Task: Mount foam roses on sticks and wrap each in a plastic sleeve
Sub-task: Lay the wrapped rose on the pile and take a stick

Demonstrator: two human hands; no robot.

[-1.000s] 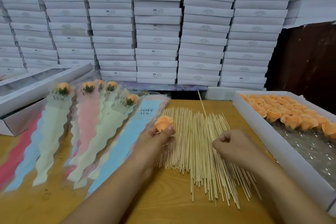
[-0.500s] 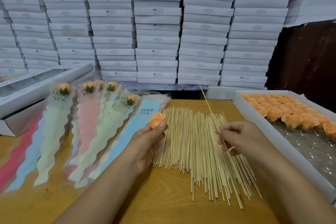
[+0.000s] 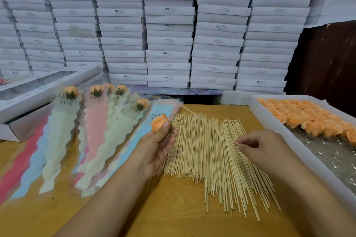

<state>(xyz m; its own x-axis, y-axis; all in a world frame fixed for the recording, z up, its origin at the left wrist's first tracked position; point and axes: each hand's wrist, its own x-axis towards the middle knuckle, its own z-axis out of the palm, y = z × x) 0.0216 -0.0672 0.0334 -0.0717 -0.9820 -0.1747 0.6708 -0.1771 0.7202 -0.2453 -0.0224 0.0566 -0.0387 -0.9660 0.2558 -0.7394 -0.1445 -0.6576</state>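
Observation:
My left hand (image 3: 157, 145) grips an orange foam rose (image 3: 159, 122) with a green base, held up over the left edge of the stick pile. My right hand (image 3: 260, 147) pinches the near end of one thin wooden stick (image 3: 208, 123), which slants up and to the far left above the pile. The stick and the rose are apart. A wide pile of loose wooden sticks (image 3: 213, 158) lies on the wooden table (image 3: 173, 208) under both hands. Several wrapped roses in plastic sleeves (image 3: 57, 136) lie fanned out at the left.
A white tray (image 3: 273, 127) holding several orange foam roses (image 3: 300, 115) stands at the right. A long white window box (image 3: 28, 100) lies at the far left. Stacks of white boxes (image 3: 167, 31) form a wall behind the table.
My right hand has lifted one stick out of the pile and swung its far tip to the left. My left hand has turned the rose and shifted slightly left.

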